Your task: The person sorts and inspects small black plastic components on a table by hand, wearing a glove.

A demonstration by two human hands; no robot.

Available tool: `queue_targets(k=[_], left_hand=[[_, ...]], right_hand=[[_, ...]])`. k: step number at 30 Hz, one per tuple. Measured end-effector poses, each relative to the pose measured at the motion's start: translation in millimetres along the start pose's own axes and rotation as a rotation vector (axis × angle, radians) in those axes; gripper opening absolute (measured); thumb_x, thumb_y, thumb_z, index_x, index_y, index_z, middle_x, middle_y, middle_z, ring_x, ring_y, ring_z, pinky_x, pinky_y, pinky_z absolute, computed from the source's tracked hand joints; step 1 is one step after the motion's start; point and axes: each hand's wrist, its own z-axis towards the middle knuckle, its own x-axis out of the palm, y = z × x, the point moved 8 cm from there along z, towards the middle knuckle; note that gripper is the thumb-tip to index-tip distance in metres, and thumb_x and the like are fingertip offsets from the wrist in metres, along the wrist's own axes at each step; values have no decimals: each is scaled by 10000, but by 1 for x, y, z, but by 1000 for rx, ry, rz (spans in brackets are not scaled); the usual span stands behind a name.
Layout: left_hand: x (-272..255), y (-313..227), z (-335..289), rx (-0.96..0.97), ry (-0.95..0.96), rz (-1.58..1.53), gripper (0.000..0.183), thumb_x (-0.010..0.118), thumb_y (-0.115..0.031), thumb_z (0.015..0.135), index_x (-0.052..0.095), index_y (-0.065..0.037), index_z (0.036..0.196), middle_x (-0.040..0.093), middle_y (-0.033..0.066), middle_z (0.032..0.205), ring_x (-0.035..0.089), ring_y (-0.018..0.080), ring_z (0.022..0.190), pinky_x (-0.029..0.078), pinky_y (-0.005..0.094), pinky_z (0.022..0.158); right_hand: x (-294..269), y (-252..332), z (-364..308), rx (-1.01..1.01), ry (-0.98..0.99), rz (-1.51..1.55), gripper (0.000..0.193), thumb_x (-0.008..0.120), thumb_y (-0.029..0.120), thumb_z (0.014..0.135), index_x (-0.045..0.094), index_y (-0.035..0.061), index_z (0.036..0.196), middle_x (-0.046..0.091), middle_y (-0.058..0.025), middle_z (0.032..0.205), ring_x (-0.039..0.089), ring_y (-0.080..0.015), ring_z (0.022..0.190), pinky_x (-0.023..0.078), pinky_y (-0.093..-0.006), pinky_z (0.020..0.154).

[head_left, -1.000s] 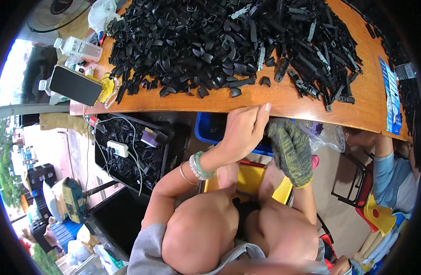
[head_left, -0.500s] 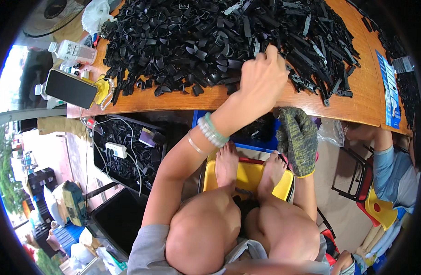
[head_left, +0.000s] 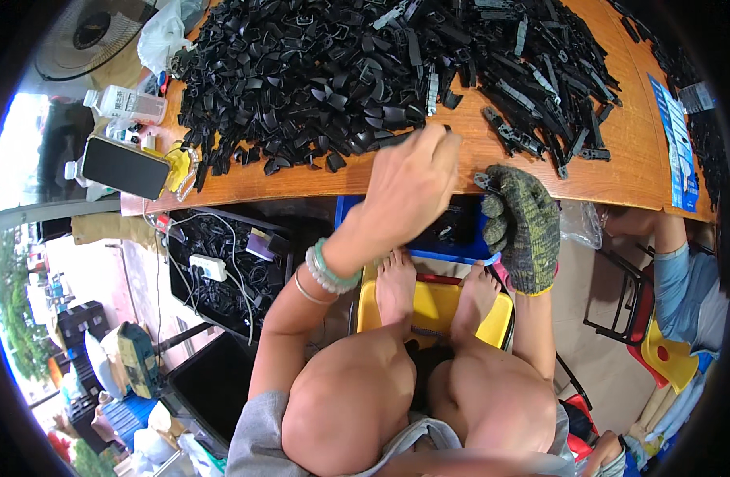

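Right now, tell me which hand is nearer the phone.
Left. The left hand is to the right of the phone; the gloved right hand is on the same side, but clearly farther off.

The bare left hand (head_left: 411, 187), a blur from where I stand, hovers at the edge of the tabletop (head_left: 635, 151), near a heap of black parts (head_left: 301, 87). The right hand (head_left: 530, 222), in a knitted glove (head_left: 533, 250), holds a dark piece (head_left: 483, 181); a blue bin (head_left: 451, 257) sits below.

a phone (head_left: 126, 168) with dark screen, bottle (head_left: 134, 105) near to it, white plastic bag (head_left: 163, 40), fan (head_left: 91, 32), white power strip (head_left: 209, 268), blue sheet (head_left: 671, 143) on the bench (head_left: 631, 151), yellow chair (head_left: 678, 362) at right
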Motion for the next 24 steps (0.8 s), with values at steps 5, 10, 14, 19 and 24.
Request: queue_targets(k=[5, 10, 14, 19, 24], left_hand=[[25, -2, 14, 200, 47, 364, 124, 561, -68, 701, 526, -12, 807, 466, 78, 807, 524, 211, 699, 455, 288, 541], [2, -5, 10, 120, -110, 125, 106, 545, 2, 738, 550, 11, 844, 512, 103, 824, 562, 217, 681, 473, 288, 548], [11, 25, -9, -372, -93, -677, 129, 477, 51, 836, 549, 50, 942, 582, 104, 837, 607, 166, 660, 498, 268, 555], [32, 23, -26, -669, -15, -1305, 113, 491, 43, 842, 548, 49, 939, 589, 47, 774, 596, 119, 651, 494, 232, 571], [31, 23, -33, -653, 68, -1017, 103, 517, 33, 812, 542, 45, 911, 594, 45, 758, 570, 83, 612, 451, 201, 528]], right_hand=[[-2, -2, -2, 31, 25, 22, 248, 541, 202, 892, 606, -2, 1016, 639, -72, 764, 528, -88, 487, 404, -200, 410], [-3, 0, -3, -20, 14, 99, 267, 531, 204, 897, 583, -2, 1059, 634, -71, 755, 521, -93, 473, 399, -203, 399], [3, 2, -7, -44, -30, 58, 292, 554, 232, 883, 589, -3, 1052, 600, -43, 722, 514, -76, 492, 386, -178, 404], [21, -1, -14, -34, 65, 20, 275, 519, 175, 897, 565, -15, 1090, 611, -69, 745, 519, -102, 482, 400, -213, 421], [26, 4, -17, -110, 61, -46, 228, 548, 100, 878, 595, -16, 1069, 630, -68, 965, 578, -84, 728, 488, -215, 615]])
